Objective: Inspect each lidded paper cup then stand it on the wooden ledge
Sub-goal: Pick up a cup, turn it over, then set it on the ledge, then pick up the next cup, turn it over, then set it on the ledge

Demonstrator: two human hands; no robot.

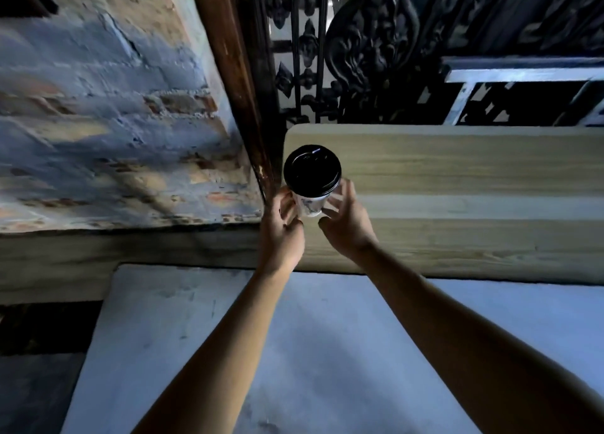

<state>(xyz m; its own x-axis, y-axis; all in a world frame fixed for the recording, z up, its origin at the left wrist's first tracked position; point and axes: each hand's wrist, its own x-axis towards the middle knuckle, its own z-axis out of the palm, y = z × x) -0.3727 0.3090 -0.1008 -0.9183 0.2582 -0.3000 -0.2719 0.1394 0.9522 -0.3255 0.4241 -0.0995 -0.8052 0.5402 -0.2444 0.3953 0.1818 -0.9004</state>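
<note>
A white paper cup [310, 204] with a black lid [312, 169] is upright at the left end of the pale wooden ledge [457, 178]. Both hands flank its lower body. My left hand [283, 229] has its fingers curled against the cup's left side. On the cup's right side is my right hand [346, 219], fingers spread and touching or nearly touching the paper. Whether the cup's base rests on the wood or hangs just above it is hidden by the hands.
A painted brick wall [108, 123] and a dark wooden post [238, 83] stand just left of the cup. Black ornate ironwork [376, 47] rises behind the ledge. A grey-white surface [310, 352] lies below the ledge's front edge, under my forearms.
</note>
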